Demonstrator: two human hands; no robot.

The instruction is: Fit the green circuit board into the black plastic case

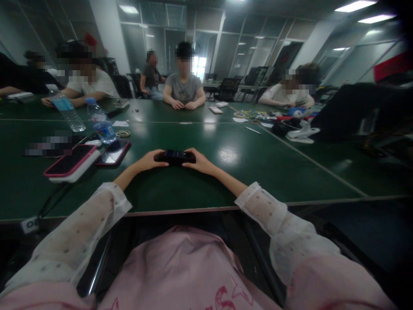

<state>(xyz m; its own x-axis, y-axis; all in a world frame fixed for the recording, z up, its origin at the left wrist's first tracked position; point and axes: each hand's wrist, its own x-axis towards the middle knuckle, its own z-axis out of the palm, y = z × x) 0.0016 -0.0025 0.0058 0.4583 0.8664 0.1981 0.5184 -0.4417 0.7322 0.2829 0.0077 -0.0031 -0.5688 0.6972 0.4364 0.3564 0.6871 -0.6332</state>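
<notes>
Between my two hands is a small dark handheld device (176, 157) with a screen on its upper face, held just above or on the green table (200, 185). My left hand (151, 160) grips its left end, thumb along the near side. Its right end sits in my right hand (198, 162), with that thumb also on the near edge. Fingers behind the device are mostly hidden. Left of my left hand lies a phone with a pink-red edge (114, 153). Another pink-cased phone (72, 160) rests on a white block (77, 170).
Two water bottles (69, 110) (100, 122) stand at the left, near a roll of tape (123, 134). A pen (253, 130), tangled cables (248, 114) and a white stand (302, 132) lie to the right. Several people sit around the table, one person (183, 88) directly opposite.
</notes>
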